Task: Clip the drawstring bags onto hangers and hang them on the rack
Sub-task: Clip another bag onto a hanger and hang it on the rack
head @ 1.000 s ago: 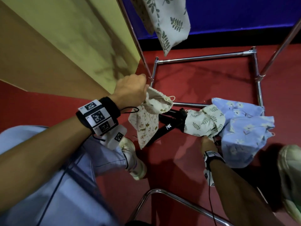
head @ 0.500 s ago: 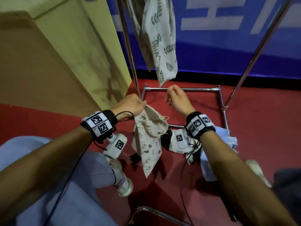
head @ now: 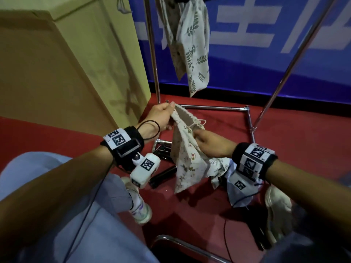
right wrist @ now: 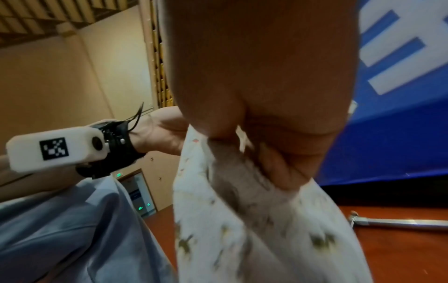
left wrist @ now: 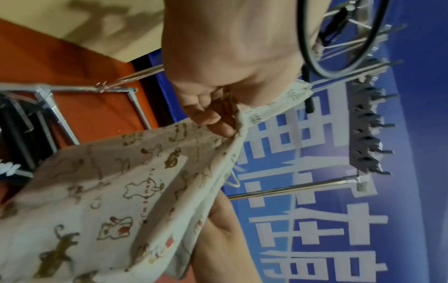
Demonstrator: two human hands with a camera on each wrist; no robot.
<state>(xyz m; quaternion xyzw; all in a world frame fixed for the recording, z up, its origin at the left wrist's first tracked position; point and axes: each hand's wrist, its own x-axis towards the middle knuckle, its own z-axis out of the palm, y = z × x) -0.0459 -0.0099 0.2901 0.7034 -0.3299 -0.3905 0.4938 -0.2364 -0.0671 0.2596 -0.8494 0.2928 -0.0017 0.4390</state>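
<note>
Right hand [head: 209,144] now up off the floor, pinching the animal bag [head: 187,158] just below the left hand [head: 161,116], which pinches its top edge. Both grips full. Bag held up, ready for a hanger. Leaf bag [head: 191,40] above, already on the rack [head: 152,54].

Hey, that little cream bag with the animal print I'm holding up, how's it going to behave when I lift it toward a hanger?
Likely floppy: the cream bag sags in folds below the left hand and right hand. Probably light and empty, since it hangs flat. Its loose cord may snag.
</note>
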